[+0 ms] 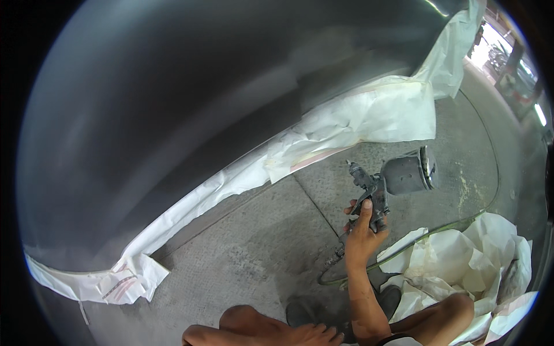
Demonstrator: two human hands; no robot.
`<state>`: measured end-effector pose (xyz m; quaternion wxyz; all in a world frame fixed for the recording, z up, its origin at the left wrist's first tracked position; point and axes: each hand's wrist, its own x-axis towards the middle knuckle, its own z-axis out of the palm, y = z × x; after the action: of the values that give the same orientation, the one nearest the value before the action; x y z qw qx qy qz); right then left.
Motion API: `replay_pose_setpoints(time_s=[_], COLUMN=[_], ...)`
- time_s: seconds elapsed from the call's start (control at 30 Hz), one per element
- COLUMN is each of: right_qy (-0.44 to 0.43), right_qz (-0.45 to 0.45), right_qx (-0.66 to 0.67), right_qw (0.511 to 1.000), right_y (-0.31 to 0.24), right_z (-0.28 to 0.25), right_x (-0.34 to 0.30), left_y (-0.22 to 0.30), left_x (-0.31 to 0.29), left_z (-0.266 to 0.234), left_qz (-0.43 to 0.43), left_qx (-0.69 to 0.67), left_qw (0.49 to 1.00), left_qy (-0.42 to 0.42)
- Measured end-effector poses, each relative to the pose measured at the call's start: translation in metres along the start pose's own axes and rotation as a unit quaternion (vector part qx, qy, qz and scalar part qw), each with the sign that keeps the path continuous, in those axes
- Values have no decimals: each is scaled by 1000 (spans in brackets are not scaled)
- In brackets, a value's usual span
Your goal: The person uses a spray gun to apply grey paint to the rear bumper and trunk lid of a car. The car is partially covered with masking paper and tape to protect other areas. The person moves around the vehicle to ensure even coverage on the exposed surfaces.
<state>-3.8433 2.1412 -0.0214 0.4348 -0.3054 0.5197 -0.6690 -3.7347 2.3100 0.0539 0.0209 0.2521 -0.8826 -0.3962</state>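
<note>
My right hand (pixel 365 228) is wrapped round the grip of a spray gun (pixel 378 193) smeared with grey. Its grey paint cup (pixel 404 173) lies sideways to the right and ends in a shiny rim. The gun's nozzle points up and left, toward the dark, glossy vehicle panel (pixel 190 104), but stays apart from it. White masking paper (pixel 352 118) runs along the panel's lower edge. At the bottom edge, my left hand (pixel 314 335) rests by my knee with its fingers stretched out, holding nothing I can see; part of it is cut off.
A green air hose (pixel 418 239) trails from below the gun across the grey floor (pixel 231 254) toward the upper right. Crumpled white paper (pixel 461 254) is heaped to the right of my right arm. Dark footwear (pixel 300 311) shows between my knees.
</note>
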Motion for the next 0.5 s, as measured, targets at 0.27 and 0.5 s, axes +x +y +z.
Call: replay_pose_setpoints(time_s=[0.27, 0.5], right_qy=[-132, -58], right_qz=[39, -12], right_qx=[-3, 22], right_qw=[990, 998], right_y=[-20, -23], right_z=[-7, -4], right_x=[5, 73], left_y=[-1, 8], left_x=[18, 36], left_z=[-31, -43], left_qz=[-67, -85], left_qx=[-82, -77], left_qw=[991, 992], left_qy=[-84, -58])
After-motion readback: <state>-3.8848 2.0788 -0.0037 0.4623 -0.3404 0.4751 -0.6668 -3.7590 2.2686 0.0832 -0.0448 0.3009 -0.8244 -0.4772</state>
